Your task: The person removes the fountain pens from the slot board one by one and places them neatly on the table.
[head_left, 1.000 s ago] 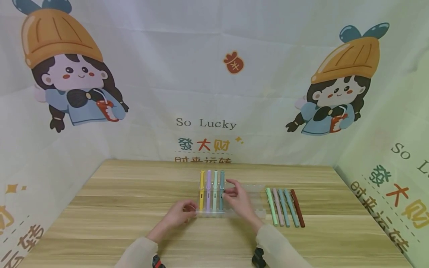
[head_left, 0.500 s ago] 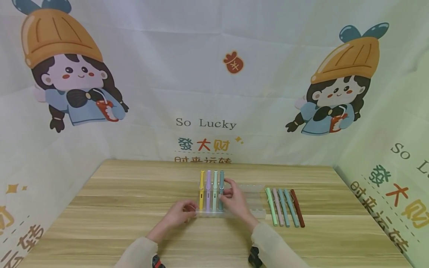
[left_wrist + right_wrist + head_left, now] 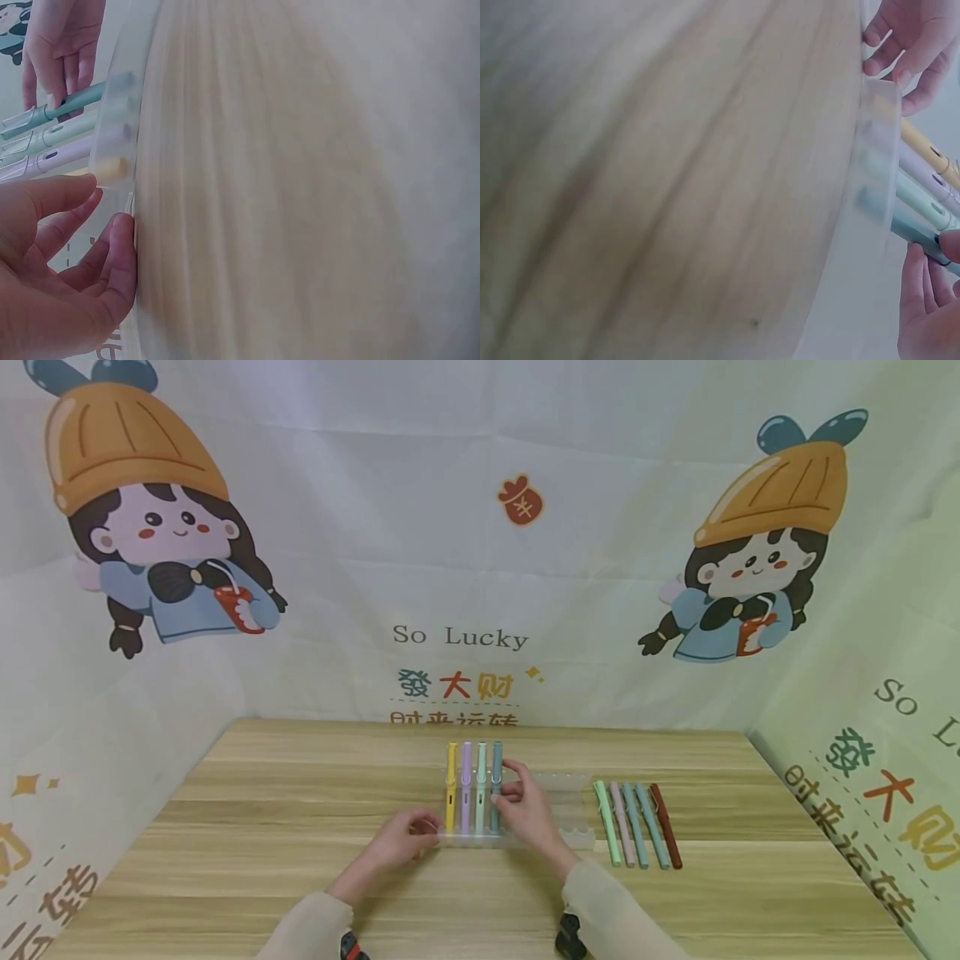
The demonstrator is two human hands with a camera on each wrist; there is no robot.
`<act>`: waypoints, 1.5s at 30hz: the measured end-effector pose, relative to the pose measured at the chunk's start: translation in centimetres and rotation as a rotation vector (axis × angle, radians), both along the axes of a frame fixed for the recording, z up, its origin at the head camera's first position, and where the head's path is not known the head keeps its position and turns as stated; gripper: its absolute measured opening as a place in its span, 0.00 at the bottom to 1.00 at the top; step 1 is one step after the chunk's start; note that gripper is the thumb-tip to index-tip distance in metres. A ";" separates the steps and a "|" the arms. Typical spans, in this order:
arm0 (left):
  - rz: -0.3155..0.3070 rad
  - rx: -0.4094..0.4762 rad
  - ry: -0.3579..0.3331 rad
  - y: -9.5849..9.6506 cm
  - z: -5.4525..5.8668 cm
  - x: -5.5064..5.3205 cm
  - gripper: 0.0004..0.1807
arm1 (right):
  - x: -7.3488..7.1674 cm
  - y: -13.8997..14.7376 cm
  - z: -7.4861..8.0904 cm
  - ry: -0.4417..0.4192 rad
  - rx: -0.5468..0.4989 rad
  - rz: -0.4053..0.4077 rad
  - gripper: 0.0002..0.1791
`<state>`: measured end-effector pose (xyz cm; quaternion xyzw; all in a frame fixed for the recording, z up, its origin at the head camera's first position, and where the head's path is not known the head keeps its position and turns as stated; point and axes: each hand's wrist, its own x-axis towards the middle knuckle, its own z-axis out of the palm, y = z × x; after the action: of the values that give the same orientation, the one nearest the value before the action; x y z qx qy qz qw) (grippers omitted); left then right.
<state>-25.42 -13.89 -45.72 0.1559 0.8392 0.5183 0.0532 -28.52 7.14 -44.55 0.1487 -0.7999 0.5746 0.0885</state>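
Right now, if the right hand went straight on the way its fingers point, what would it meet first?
Beyond the teal pen that the right hand holds, probably the pale mint pen beside it in the clear holder, though depth is unclear.

The rack (image 3: pixel 576 838) looks clear plastic, the table (image 3: pixel 225 843) smooth wood.

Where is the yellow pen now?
In the head view, the yellow pen is leftmost on the clear rack, beside the lilac pen, near the left hand.

Head view high, forward and down; wrist views close, probably sideways, the clear rack (image 3: pixel 573 838) in common.
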 end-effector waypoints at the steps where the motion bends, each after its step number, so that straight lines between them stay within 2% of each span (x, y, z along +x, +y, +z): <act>1: 0.002 -0.001 0.000 0.0 0.0 0.0 0.08 | 0.0 0.0 0.0 0.008 -0.006 0.001 0.28; 14: 0.010 0.001 0.000 0.1 0.0 -0.2 0.08 | 0.1 1.2 2.3 0.020 -0.096 -0.016 0.28; 20: 0.015 0.000 0.001 0.0 0.0 -0.1 0.08 | 1.8 2.2 4.4 0.021 -0.100 -0.022 0.27; 23: 0.018 0.004 -0.005 0.0 -0.1 -0.1 0.08 | 2.2 2.9 4.8 0.015 -0.091 -0.038 0.28; 28: 0.007 0.010 0.001 0.0 -0.1 0.0 0.08 | 2.1 4.2 4.6 0.031 -0.088 -0.043 0.28; 35: 0.003 0.006 0.011 -0.1 -0.1 -0.1 0.08 | 0.4 6.9 2.4 -0.031 -0.060 -0.081 0.29; 40: 0.000 0.001 0.010 0.0 -0.2 -0.1 0.08 | 0.5 8.7 2.2 -0.035 0.004 -0.127 0.29; 45: 0.012 -0.005 -0.001 0.1 -0.1 -0.2 0.09 | 0.9 10.5 2.2 -0.026 0.023 -0.132 0.29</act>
<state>-25.58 -13.78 -45.83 0.1503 0.8413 0.5168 0.0509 -27.59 17.62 -42.30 0.0891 -0.8157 0.5601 0.1144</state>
